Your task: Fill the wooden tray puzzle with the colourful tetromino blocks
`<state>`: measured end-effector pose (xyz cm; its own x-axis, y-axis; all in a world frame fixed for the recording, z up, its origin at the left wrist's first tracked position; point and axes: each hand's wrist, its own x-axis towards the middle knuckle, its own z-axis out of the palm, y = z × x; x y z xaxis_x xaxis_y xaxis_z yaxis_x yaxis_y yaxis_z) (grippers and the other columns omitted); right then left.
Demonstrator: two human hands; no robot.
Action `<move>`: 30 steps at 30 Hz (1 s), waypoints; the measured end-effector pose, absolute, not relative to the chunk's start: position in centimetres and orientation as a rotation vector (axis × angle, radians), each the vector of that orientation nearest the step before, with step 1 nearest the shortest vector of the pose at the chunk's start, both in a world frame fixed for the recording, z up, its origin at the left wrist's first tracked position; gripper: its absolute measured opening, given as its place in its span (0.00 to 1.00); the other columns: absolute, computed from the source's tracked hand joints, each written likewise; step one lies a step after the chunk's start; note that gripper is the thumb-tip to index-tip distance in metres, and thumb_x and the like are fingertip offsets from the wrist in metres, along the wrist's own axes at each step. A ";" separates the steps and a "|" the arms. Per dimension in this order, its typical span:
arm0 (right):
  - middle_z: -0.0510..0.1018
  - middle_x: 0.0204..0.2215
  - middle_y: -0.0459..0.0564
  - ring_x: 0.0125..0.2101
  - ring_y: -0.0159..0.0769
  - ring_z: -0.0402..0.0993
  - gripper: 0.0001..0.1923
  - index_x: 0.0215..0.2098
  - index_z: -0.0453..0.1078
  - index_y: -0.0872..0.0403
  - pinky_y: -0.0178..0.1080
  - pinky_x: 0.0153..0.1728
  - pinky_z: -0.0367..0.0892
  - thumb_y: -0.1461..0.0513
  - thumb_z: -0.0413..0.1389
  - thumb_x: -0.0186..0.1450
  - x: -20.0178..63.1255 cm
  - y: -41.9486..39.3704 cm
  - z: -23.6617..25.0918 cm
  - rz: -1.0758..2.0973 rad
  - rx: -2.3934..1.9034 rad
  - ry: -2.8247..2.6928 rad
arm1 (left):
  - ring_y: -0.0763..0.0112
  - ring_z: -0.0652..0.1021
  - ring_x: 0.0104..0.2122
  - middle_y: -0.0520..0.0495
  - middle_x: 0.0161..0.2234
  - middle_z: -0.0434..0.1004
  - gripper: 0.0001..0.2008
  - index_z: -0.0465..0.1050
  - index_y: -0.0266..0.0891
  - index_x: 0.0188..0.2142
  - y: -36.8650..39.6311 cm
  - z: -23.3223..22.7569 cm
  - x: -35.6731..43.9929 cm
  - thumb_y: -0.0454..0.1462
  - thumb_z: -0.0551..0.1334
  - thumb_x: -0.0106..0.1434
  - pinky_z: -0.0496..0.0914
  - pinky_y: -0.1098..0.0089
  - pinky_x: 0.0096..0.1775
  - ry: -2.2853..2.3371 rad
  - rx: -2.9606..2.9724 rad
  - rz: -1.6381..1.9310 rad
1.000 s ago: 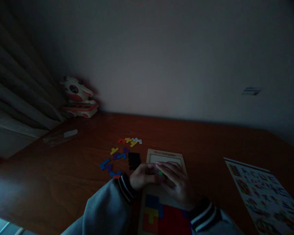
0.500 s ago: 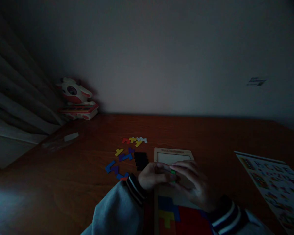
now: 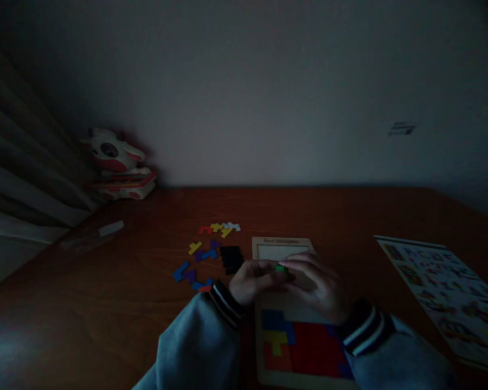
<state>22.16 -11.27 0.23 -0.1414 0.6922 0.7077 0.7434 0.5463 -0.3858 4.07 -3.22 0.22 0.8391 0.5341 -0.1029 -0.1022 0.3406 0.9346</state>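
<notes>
Above the middle of a wooden puzzle board (image 3: 260,346), my left hand (image 3: 250,280) and my right hand (image 3: 319,281) meet, closed on small green puzzle pieces (image 3: 282,268) that look stacked. The fingertips of both hands pinch them, partly hiding them. In the near part of the board lie a blue piece (image 3: 272,319), a yellow piece (image 3: 275,340), an orange piece (image 3: 283,362), a large red area (image 3: 315,349) and some purple at the right. The board's far part shows a pale bare surface behind my hands.
Left of the board lie black pieces (image 3: 231,259) and loose blue (image 3: 181,271), purple (image 3: 190,275), yellow (image 3: 195,248) and white pieces (image 3: 232,226). A printed pattern sheet (image 3: 447,292) lies at right. A cow-shaped toy (image 3: 120,162) stands at the back left, near a curtain (image 3: 20,179).
The view has shifted slightly, so more of the board's near edge shows. Both hands still hold the green pieces together, which seem turned a little.
</notes>
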 end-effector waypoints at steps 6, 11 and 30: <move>0.77 0.42 0.51 0.44 0.39 0.75 0.18 0.53 0.71 0.46 0.43 0.44 0.75 0.58 0.59 0.65 22.4 -11.2 0.2 0.046 -1.246 -1.901 | 0.62 0.80 0.38 0.37 0.39 0.81 0.25 0.78 0.29 0.41 -3.1 -0.4 4.3 0.51 0.67 0.58 0.73 0.65 0.45 0.415 1.219 0.488; 0.77 0.42 0.50 0.43 0.38 0.75 0.14 0.50 0.73 0.47 0.43 0.45 0.74 0.58 0.59 0.65 22.4 -11.1 0.4 0.111 -1.229 -1.812 | 0.66 0.80 0.36 0.39 0.38 0.81 0.23 0.78 0.30 0.41 -3.3 -0.4 4.6 0.49 0.69 0.57 0.72 0.64 0.46 0.418 1.188 0.480; 0.79 0.27 0.48 0.28 0.33 0.75 0.14 0.35 0.75 0.56 0.35 0.30 0.70 0.53 0.63 0.59 24.8 -11.8 0.3 1.236 -1.624 -1.663 | 0.69 0.80 0.33 0.39 0.39 0.81 0.26 0.76 0.31 0.38 -1.6 -1.4 5.0 0.49 0.74 0.47 0.75 0.68 0.42 0.669 1.052 0.817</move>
